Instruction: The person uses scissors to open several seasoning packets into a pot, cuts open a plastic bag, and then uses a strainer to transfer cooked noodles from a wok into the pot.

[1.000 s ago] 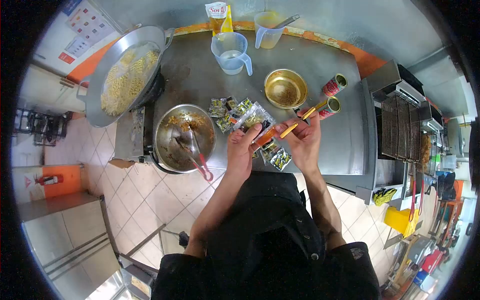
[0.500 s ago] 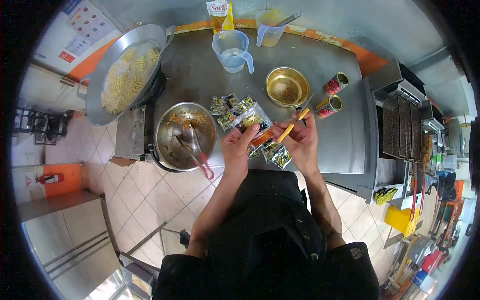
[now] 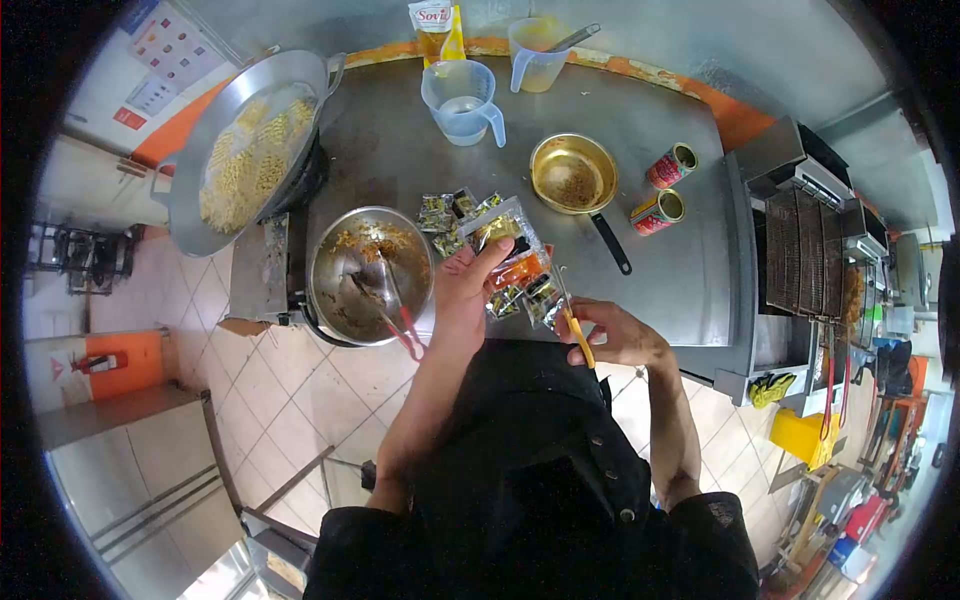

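My left hand (image 3: 468,288) grips a clear seasoning packet (image 3: 517,262) with yellow and orange contents, the thumb pressed on its face. To its right, my right hand (image 3: 612,332) holds yellow-handled scissors (image 3: 576,335), whose blades point up beside the packet's right edge. Several small silver and black sachets (image 3: 438,213) lie on the metal counter behind and below the held packet. Left of my left hand is a steel bowl (image 3: 330,305) with brown residue, and tongs (image 3: 402,318) rest in it. Past my hands sits a gold-coloured pan (image 3: 575,172) with a black handle.
A large wok (image 3: 245,155) of noodles stands at the left. Two measuring jugs (image 3: 462,100) (image 3: 537,68) and a Sovi pouch (image 3: 436,32) line the back. Two open cans (image 3: 657,212) (image 3: 672,166) stand at the right, with fryer baskets (image 3: 803,250) beyond the counter.
My right hand and the scissors have moved down toward my body, with the blades now pointing up. The pan's black handle has come into full view. The packet has tilted slightly.
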`<control>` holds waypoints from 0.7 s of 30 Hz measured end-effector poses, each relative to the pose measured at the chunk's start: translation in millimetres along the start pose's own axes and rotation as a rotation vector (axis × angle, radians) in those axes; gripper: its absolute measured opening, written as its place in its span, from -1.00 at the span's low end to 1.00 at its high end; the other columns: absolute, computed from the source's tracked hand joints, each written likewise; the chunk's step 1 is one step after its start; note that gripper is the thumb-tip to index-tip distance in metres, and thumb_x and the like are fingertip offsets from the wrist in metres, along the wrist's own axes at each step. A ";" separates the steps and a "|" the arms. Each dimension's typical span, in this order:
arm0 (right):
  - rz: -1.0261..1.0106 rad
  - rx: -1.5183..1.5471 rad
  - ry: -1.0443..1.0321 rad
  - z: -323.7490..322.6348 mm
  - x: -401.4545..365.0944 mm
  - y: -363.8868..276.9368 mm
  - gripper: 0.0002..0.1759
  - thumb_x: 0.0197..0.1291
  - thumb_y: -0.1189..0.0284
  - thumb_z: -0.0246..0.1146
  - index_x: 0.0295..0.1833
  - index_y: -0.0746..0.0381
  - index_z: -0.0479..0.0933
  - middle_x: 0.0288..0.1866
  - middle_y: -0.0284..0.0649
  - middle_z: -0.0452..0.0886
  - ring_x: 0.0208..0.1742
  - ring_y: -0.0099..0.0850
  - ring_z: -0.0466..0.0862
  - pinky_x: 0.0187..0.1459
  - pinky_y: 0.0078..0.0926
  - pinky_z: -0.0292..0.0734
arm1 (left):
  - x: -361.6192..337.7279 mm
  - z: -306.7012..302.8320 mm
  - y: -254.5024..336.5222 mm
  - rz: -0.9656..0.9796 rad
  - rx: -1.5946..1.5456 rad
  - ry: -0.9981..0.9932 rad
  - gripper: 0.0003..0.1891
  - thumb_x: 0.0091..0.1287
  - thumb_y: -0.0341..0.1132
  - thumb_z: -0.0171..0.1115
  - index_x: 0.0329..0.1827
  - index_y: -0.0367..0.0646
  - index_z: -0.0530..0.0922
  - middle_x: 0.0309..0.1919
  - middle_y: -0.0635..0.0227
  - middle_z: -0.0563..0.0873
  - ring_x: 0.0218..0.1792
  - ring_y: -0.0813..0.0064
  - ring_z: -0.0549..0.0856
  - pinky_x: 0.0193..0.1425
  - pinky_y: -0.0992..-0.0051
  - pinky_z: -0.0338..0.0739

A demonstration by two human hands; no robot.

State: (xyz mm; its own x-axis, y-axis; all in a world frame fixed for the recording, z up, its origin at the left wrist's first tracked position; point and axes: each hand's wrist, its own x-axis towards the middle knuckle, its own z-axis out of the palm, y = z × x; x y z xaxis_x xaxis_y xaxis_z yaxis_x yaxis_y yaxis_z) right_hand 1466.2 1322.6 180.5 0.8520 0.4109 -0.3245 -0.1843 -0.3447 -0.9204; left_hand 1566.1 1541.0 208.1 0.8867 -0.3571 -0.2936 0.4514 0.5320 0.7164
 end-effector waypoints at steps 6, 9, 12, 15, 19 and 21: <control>0.001 0.016 0.017 1.7 8.4 7.5 -0.60 0.07 0.25 0.53 -0.08 0.21 0.58 -0.17 -0.40 0.61 -0.09 -0.53 0.63 -0.14 -0.47 0.59 | 8.8 -3.0 -9.9 -0.018 0.144 0.055 -0.79 0.35 -0.35 0.39 -0.06 -0.28 0.67 -0.19 0.26 0.79 -0.24 0.49 0.80 -0.26 0.55 0.68; 0.035 0.082 0.039 1.6 10.7 0.2 -0.63 0.08 0.27 0.52 -0.10 0.21 0.58 -0.21 -0.41 0.62 -0.11 -0.55 0.63 -0.15 -0.48 0.58 | 12.1 -3.5 -14.5 0.005 0.202 0.081 -0.82 0.32 -0.37 0.41 -0.12 -0.29 0.69 -0.22 0.27 0.79 -0.28 0.52 0.78 -0.33 0.56 0.67; 0.034 0.064 0.060 0.1 11.4 -2.0 -0.65 0.09 0.28 0.51 -0.12 0.20 0.56 -0.24 -0.42 0.61 -0.13 -0.56 0.61 -0.16 -0.48 0.57 | 12.7 0.3 -15.5 0.048 0.195 0.083 -0.83 0.30 -0.39 0.43 -0.14 -0.30 0.69 -0.24 0.28 0.78 -0.33 0.57 0.76 -0.37 0.56 0.67; 0.022 0.019 0.076 0.1 11.5 0.2 -0.67 0.10 0.28 0.50 -0.14 0.20 0.56 -0.25 -0.43 0.60 -0.16 -0.58 0.59 -0.18 -0.49 0.55 | 13.1 0.2 -17.0 0.061 0.197 0.087 -0.81 0.30 -0.40 0.44 -0.13 -0.31 0.69 -0.24 0.30 0.78 -0.33 0.60 0.75 -0.36 0.56 0.67; -0.012 0.075 0.122 2.0 14.3 6.2 -0.52 0.11 0.05 0.49 -0.12 0.23 0.60 -0.34 -0.32 0.66 -0.25 -0.49 0.62 -0.21 -0.41 0.55 | 13.2 -1.0 -17.8 0.046 0.233 0.105 -0.79 0.30 -0.38 0.45 -0.10 -0.32 0.70 -0.25 0.33 0.77 -0.31 0.62 0.74 -0.34 0.57 0.68; 0.003 0.051 0.107 -0.5 14.1 3.7 -0.61 0.11 0.18 0.48 -0.14 0.23 0.59 -0.32 -0.36 0.64 -0.23 -0.53 0.61 -0.21 -0.46 0.55 | 11.6 1.8 -16.0 0.056 0.233 0.105 -0.78 0.30 -0.37 0.45 -0.10 -0.32 0.70 -0.26 0.34 0.77 -0.32 0.63 0.73 -0.34 0.58 0.67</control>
State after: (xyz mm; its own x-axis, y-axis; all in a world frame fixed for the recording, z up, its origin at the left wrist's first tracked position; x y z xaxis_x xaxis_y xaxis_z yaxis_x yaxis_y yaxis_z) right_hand 1477.8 1326.7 172.6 0.8982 0.3169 -0.3046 -0.2093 -0.3012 -0.9303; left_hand 1569.1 1527.0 194.3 0.9205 -0.2442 -0.3050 0.3773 0.3526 0.8564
